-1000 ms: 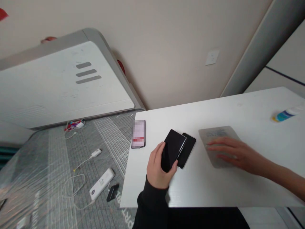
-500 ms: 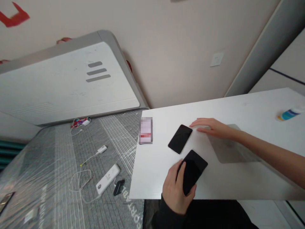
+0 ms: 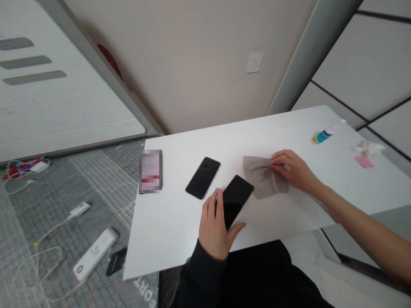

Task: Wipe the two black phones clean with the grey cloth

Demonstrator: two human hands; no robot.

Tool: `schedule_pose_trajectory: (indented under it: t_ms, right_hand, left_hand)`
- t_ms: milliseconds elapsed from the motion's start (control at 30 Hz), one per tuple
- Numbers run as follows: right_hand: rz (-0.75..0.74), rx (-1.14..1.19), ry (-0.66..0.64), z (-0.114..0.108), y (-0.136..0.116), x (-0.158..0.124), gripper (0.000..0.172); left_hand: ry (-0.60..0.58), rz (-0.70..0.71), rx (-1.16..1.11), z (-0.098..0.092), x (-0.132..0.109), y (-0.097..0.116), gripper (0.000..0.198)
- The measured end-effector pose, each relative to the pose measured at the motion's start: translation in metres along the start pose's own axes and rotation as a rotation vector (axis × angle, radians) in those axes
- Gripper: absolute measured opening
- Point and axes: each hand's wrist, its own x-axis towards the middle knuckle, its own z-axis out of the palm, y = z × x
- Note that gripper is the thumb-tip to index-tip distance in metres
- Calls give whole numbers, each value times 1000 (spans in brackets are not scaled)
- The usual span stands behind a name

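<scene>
My left hand [image 3: 215, 229] is on a black smartphone [image 3: 236, 199] near the front edge of the table. Its fingers grip the phone's left edge, while the thumb sticks out by the lower right side. Pinched between the thumb and fingers of my right hand [image 3: 293, 169] is a grey cloth [image 3: 261, 177], gathered into folds where it is held. The cloth lies just right of the phone. Beyond my left hand, a second smartphone [image 3: 203, 178] with a dark screen and pale rim lies flat on the white table [image 3: 167, 231].
At the table's left edge lies another phone [image 3: 150, 171], its lit screen blurred out. A small bottle [image 3: 326, 134], a pink slip [image 3: 364, 161] and crumpled white tissue [image 3: 369, 148] are at the right. A white power bank [image 3: 95, 253] with cables lies on the plastic-covered bed [image 3: 105, 184].
The view has swung right. My right hand has taken hold of the grey cloth and gathered it up. My left hand stays at the black smartphone, its thumb now further out.
</scene>
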Motion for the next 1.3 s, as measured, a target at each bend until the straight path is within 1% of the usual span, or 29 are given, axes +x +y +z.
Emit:
schedule_pose_trajectory:
  t_ms: [67,133,200,267,333,400,533,600,667,800,867,933,1100,1300]
  right_hand:
    - [10,2,61,-5,-17,4,13]
    - [-24,19,42,1,-44,0,13]
    - [-123,57,-50,20,-77,-10,17]
    - [-249,102,-136,42,-107,-21,25]
    - [-358,139,-187,59,-124,-29,36]
    - [-395,135,-211,66,-125,-30,47]
    - [-322,38,-193,62,-113,-24,62]
    - [-374,37,-222,62,-115,-25,65]
    - [-426,39,-259,65,-121,-28,65]
    - [-367,-36,-249,71,-123,-30,69]
    - [-392,-39,-265,72,-121,-30,70]
    - [-420,-40,-276,72,-119,-30,66]
    - [-333,-100,-220,70,-113,-28,60]
    - [-299,-101,-219,69,-111,-29,58]
  left_hand:
    - [12,-51,9,-10,-11,-1,110]
    - [24,-89,7,-16,-21,-2,102]
    - [34,-107,-5,-19,-27,-4,99]
    - [41,-118,-19,-18,-29,-5,100]
    - [46,-128,-31,-17,-28,-6,101]
    - [48,-132,-40,-16,-27,-6,101]
    - [54,-136,-43,-17,-27,-6,101]
    - [62,-134,-41,-17,-28,-6,101]
    - [69,-133,-41,-17,-28,-6,102]
    - [69,-137,-46,-16,-29,-7,107]
    - [64,-138,-46,-15,-29,-7,110]
    - [58,-143,-45,-16,-29,-7,113]
    - [46,-143,-39,-17,-29,-8,116]
    - [48,-141,-37,-17,-29,-8,114]
